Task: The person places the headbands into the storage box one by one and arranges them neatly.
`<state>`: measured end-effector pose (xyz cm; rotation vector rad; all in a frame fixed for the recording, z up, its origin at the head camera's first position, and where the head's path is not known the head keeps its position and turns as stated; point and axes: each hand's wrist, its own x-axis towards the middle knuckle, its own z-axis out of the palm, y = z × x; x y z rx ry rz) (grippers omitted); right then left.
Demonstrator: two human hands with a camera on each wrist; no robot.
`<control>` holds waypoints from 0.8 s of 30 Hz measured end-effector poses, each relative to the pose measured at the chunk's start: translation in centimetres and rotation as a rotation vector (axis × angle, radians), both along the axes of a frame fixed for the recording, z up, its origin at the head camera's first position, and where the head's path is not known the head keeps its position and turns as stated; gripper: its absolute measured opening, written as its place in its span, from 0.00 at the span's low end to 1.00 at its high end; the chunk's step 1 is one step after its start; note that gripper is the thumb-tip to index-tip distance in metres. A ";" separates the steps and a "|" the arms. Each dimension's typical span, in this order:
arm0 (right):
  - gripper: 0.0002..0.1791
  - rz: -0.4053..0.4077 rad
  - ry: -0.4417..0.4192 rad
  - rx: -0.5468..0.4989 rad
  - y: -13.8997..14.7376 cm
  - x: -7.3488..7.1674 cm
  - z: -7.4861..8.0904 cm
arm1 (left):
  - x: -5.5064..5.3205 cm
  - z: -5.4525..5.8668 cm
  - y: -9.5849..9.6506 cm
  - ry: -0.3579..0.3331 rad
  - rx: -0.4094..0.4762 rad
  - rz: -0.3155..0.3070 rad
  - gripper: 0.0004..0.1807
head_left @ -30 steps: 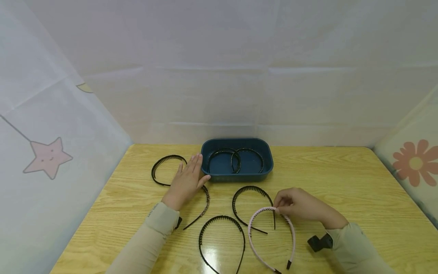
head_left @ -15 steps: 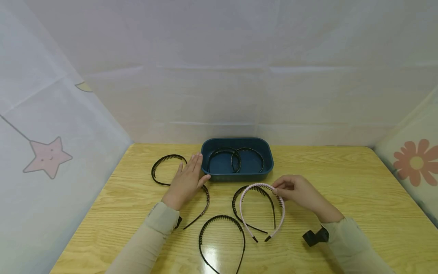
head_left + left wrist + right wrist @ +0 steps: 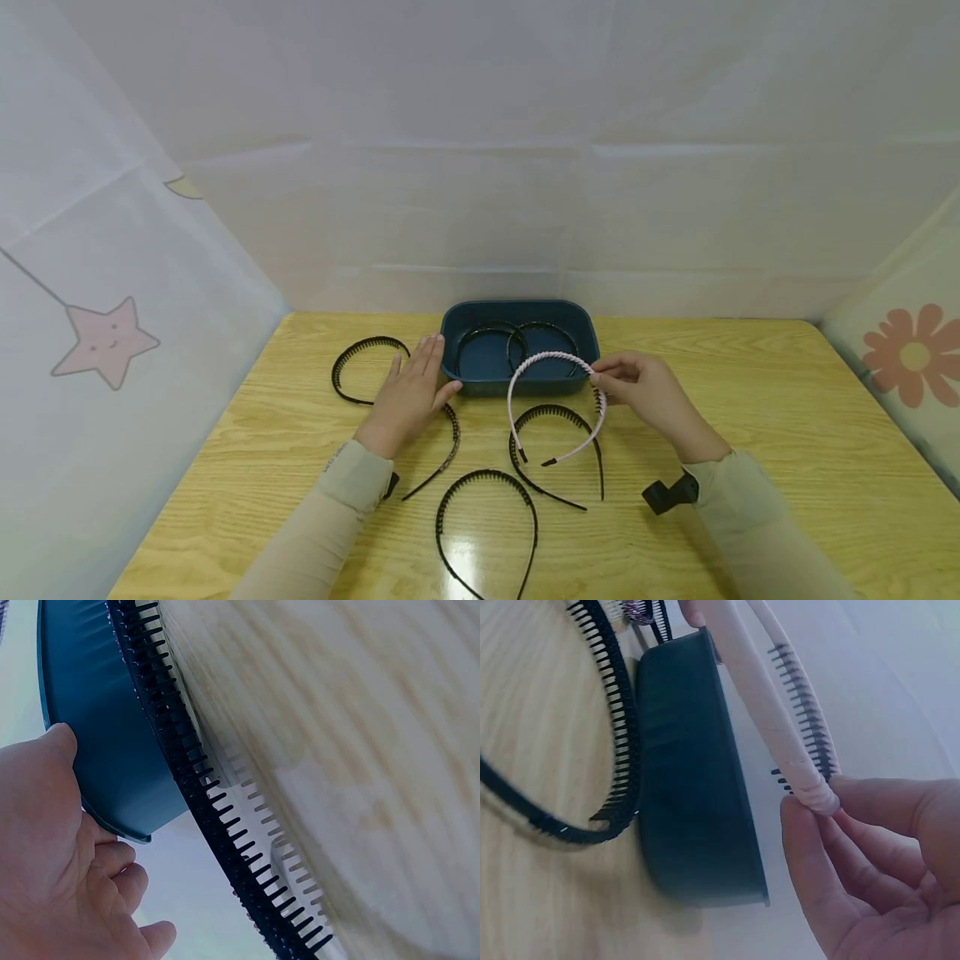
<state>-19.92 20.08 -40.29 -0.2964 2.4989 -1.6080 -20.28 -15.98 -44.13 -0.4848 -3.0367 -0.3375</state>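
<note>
Lying left of the left fingers: a black toothed headband (image 3: 334,373), partly hidden by the left hand (image 3: 405,404). Left hand: fingers nearly straight, thumb spread apart, tips touching the left end of the blue bin (image 3: 480,388); nothing gripped. Judged a brace; light pressure should do, as a hard push might slide the bin. Nearer the body than the left thumb: a beaded headband (image 3: 457,433), best not snagged by the palm. Farther toward the body, between the two sets of fingers: a plain black headband (image 3: 438,525). Right of the left fingertips, inside the bin: two dark headbands (image 3: 528,352), overlapping. Left of the right fingers and nearer the body: another black headband (image 3: 551,409), flat on the table (image 3: 750,417). Just left of the right fingertips: the pink headband (image 3: 551,355), off the table, crown in front of the bin's near wall in the head view, open ends toward the body. Right hand (image 3: 648,392): thumb and fingertips together, only the band's thickness between them, pinching its upper right part.

Judgement on the carry: lift until the hanging ends clear both the black headband below and the near rim; level the band with a small wrist turn; avoid squeezing, since off-centre holding may let it swivel; keep its teeth clear of the pair inside
</note>
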 end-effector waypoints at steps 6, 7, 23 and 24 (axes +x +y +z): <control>0.19 -0.067 0.006 -0.058 -0.7 -1.0 0.5 | 0.0 0.0 0.0 0.003 -0.011 0.005 0.45; 0.19 -0.078 0.008 -0.070 -0.8 -1.1 0.6 | 0.0 0.0 0.0 0.003 -0.013 0.006 0.45; 0.17 -0.222 0.096 -0.163 -2.3 -4.2 0.8 | 0.3 0.1 -0.1 0.008 -0.015 0.006 0.45; 0.16 -0.232 0.103 -0.172 -2.4 -4.4 0.8 | 0.3 0.1 0.0 0.010 -0.015 0.006 0.45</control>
